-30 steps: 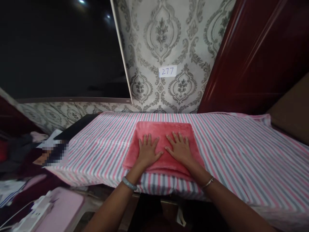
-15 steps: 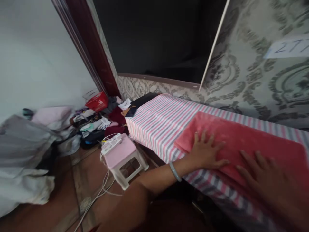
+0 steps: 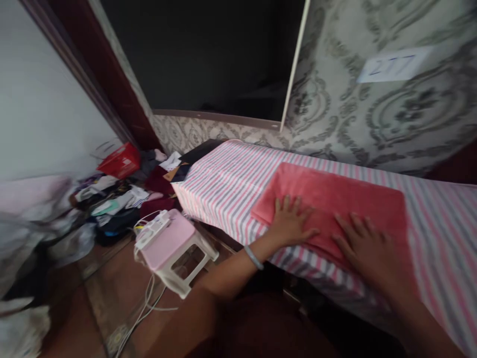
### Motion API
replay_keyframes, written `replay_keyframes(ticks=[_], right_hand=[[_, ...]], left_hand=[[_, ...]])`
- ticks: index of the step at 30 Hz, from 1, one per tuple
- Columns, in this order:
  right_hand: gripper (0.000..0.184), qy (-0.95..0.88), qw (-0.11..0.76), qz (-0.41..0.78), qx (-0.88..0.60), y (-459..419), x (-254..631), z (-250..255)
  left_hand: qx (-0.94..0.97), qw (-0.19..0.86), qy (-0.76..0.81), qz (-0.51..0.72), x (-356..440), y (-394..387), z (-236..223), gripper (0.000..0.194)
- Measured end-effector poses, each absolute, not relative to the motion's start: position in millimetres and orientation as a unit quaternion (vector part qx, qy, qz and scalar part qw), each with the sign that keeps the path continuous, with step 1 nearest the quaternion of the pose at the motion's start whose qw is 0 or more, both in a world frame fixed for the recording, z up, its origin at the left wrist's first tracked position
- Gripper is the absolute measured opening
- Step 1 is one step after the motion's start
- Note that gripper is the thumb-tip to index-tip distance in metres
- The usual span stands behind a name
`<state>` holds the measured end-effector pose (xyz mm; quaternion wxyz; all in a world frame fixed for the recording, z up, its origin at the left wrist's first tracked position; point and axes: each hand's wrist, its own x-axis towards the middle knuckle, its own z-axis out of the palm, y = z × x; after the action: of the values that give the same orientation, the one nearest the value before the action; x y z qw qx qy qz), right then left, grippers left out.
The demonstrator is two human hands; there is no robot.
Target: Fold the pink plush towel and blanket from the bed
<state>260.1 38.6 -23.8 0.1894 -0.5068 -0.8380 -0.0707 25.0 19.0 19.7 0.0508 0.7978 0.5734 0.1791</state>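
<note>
A folded coral-red cloth (image 3: 335, 191) lies flat on a long surface draped with a striped pink, grey and white cover (image 3: 223, 186). My left hand (image 3: 291, 223), with a pale bangle on its wrist, presses on the cloth's left part, fingers spread. Further right, my right hand (image 3: 368, 248) rests open on the cloth near its front edge, fingers apart. Neither hand grips anything. Part of the cloth's near edge is hidden under my hands and forearms.
Left of the covered surface stands a pink and white plastic stool (image 3: 175, 243) with a power strip (image 3: 152, 231) on it. Cables (image 3: 143, 313) trail over the tiled floor. Clothes (image 3: 119, 204) and a red bag (image 3: 121, 160) are heaped behind. A large dark screen (image 3: 212, 59) is above.
The view has swung right, so the cloth's right end and more of the striped cover now show. Both hands stay spread on the cloth.
</note>
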Motion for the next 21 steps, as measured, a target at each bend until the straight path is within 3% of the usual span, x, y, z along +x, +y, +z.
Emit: replay_keyframes(ticks=[4,9,15,21], right_hand=[[0.051,-0.804,0.195,-0.083,-0.555,25,278,-13],[0.058,-0.768,0.287,-0.048,-0.57,-7,320,-36],[0.075,-0.78,0.301,-0.005,-0.548,-28,331,-58],[0.071,-0.787,0.342,-0.023,-0.513,-25,321,-49]], left_hand=[[0.811,0.05,0.562,0.157,-3,15,31,0.061],[0.753,0.005,0.632,0.183,-57,7,24,0.054],[0.795,0.029,0.554,0.246,-91,-3,5,0.065],[0.813,0.029,0.527,0.246,-102,0,4,0.074]])
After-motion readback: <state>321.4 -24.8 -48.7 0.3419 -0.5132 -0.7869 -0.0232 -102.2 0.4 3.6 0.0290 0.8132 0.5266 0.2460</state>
